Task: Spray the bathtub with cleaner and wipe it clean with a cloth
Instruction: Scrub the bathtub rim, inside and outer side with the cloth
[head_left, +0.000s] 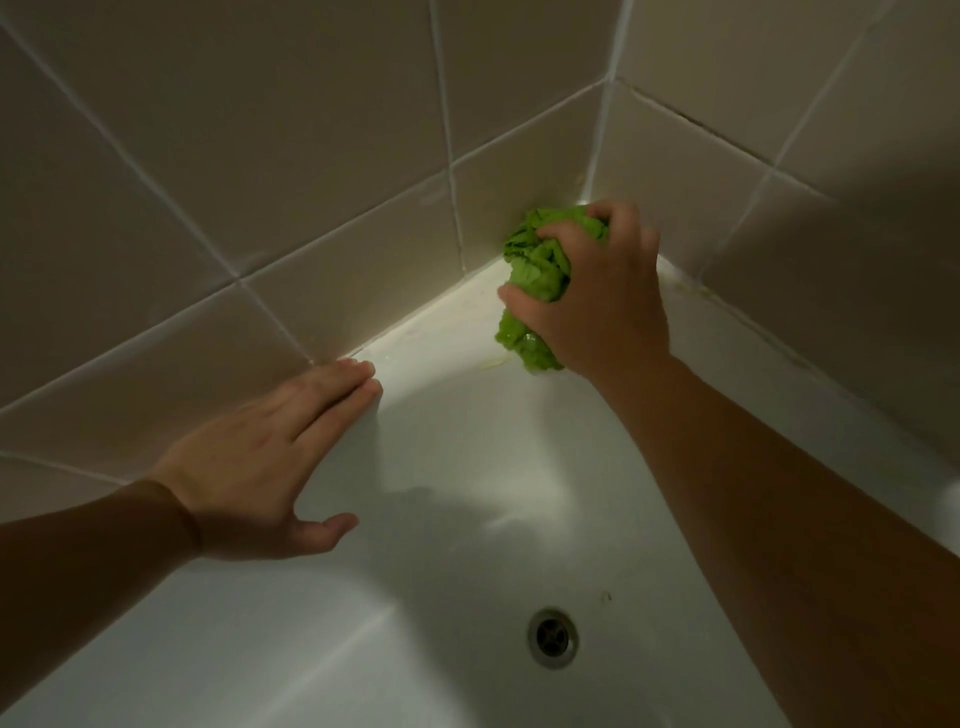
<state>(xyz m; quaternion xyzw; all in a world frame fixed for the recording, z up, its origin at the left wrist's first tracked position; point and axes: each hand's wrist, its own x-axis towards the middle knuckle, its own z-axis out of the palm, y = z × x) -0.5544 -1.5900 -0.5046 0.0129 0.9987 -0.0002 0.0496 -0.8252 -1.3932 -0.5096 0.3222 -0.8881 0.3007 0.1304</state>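
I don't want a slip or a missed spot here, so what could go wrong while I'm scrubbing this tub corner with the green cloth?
1. Your left hand leans flat on the bathtub rim; if that glossy surface is wet, it could slide.
2. The green cloth is bunched tight in your right hand, so it may skip the narrow seam where the tiles meet the tub.
3. Yellowish residue beside the cloth could get smeared rather than lifted.
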